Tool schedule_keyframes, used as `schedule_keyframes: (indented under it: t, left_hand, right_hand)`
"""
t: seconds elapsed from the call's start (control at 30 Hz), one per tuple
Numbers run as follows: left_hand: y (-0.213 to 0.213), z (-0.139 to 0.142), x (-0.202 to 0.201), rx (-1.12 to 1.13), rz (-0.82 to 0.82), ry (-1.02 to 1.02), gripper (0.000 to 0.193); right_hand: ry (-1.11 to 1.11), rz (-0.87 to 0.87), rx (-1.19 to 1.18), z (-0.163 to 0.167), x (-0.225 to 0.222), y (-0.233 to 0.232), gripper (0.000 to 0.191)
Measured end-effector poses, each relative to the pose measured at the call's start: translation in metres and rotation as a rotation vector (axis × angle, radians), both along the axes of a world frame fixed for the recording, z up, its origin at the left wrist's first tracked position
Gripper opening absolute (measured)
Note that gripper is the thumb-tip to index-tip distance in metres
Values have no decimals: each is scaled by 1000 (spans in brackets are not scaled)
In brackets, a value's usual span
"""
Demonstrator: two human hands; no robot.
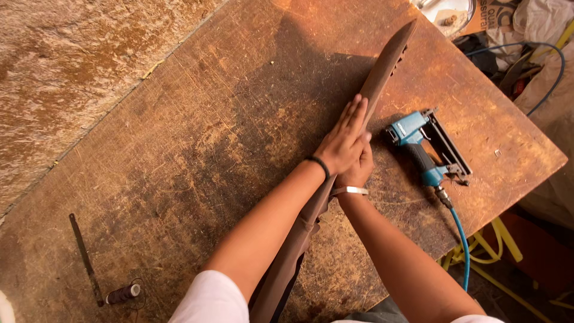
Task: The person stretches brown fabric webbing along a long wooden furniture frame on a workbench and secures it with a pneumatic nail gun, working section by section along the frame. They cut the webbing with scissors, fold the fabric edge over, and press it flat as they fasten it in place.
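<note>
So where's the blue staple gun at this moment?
The blue pneumatic staple gun lies on the wooden worktable, in the right part of the head view, just right of the person's right hand and the long brown panel.

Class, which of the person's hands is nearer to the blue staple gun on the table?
Right. The right hand lies just beside the blue staple gun; the left hand presses the long brown piece, farther away.

Workshop, likely upholstery or woodwork. Evidence: scarred, stained plywood worktable (pixel 197 143); blue pneumatic stapler (pixel 426 149) near its right edge with blue air hose (pixel 461 239) running off the edge; thread spool (pixel 122 293) and thin metal blade (pixel 84 257) at near-left corner; yellow hoses (pixel 490 245) and clutter on the floor beyond the right edge.
</note>
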State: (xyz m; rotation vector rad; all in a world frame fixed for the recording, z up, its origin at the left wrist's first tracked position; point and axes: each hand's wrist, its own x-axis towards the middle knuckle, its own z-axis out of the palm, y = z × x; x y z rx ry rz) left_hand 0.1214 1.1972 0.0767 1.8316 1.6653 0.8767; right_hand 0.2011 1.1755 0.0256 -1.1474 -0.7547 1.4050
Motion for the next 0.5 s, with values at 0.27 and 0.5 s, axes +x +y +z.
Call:
schedule_keyframes:
  t: [0.27, 0.5]
  left_hand:
    - [-60, 12, 6, -381, 263, -6, 81]
    - [-54, 26, -8, -474, 343, 100, 97]
  right_hand:
    - [-98, 168, 11, 7, 7, 14, 30]
    - [-1532, 340, 233, 14, 134, 78, 75]
